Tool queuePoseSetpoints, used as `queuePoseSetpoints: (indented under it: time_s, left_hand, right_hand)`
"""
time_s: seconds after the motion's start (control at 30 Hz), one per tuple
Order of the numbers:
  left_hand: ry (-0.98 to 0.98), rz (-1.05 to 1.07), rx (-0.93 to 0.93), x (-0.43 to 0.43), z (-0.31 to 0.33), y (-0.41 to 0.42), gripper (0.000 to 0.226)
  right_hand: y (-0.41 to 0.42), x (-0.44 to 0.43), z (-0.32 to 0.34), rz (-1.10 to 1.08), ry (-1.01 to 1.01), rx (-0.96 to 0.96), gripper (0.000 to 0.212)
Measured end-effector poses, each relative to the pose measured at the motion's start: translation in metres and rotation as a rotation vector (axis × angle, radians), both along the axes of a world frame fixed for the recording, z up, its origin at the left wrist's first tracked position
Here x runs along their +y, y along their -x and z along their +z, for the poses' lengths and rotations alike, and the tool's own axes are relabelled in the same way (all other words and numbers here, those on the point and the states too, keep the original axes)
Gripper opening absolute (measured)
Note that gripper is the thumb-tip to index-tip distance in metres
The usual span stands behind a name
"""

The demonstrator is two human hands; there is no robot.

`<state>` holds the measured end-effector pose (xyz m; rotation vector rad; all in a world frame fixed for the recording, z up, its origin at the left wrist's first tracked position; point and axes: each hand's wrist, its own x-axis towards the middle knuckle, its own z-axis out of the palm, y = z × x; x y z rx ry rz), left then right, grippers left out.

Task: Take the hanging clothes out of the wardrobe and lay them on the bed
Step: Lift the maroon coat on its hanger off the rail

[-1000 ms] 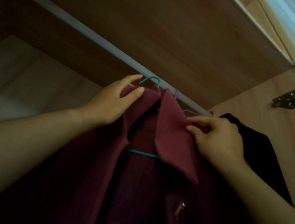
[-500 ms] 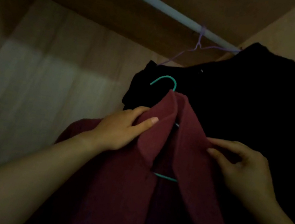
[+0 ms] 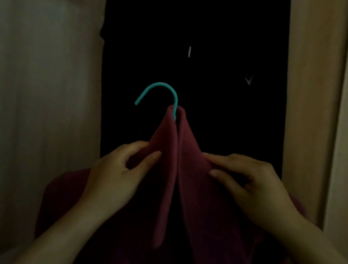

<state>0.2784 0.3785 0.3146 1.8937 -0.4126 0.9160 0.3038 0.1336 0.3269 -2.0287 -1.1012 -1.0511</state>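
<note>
1. Two bare hands are holding one dark red garment (image 3: 187, 168) by its collar, at about chest height in the view.
2. The left hand (image 3: 114, 179) is pinching the left collar flap. The thumb is lying on the front of the cloth and the curled fingers are gripping it from the outer side.
3. The right hand (image 3: 257, 192) is gripping the right side of the collar, with its fingers curled closely around a fold of the cloth.
4. The dark red garment is sitting on a teal hanger (image 3: 163, 84). Only the hook is showing above the collar, and it is standing free.
5. Behind it a black garment (image 3: 208, 33) is hanging. Its top is going out of the picture, so I cannot tell what is carrying it.
6. The wardrobe back wall (image 3: 30, 61) is showing pale on the left, and a wooden side panel (image 3: 314, 86) is standing just beside the black garment on the right.
7. The lower part of the dark red garment is falling out of view in dim light.
</note>
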Motion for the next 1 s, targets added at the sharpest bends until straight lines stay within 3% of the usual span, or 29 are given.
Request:
queuePoseSetpoints:
  time_s: [0.1,0.3,0.47,0.77,1.0]
  left_hand:
    - [-0.056,-0.011,-0.020,-0.013,-0.018,0.013,0.044]
    - [-0.131,-0.224,-0.051,-0.071,-0.043,0.036,0.028]
    - [-0.200,-0.306,-0.132,-0.145,-0.061,0.073,0.032]
    - [-0.319,-0.394,-0.298,-0.294,-0.097,0.187,0.032]
    - [-0.368,-0.679,-0.197,-0.426,-0.160,0.320,0.029]
  right_hand:
    - [0.029,-0.013,-0.030,-0.047,-0.101,0.056,0.031]
    - [0.107,-0.062,-0.072,-0.265,-0.285,0.131,0.022]
    - [0.187,-0.120,-0.097,-0.493,-0.363,0.153,0.018]
    - [0.351,-0.222,-0.147,-0.862,-0.501,0.039,0.014]
    - [0.521,-0.315,-0.214,-1.085,-0.620,0.144,0.015]
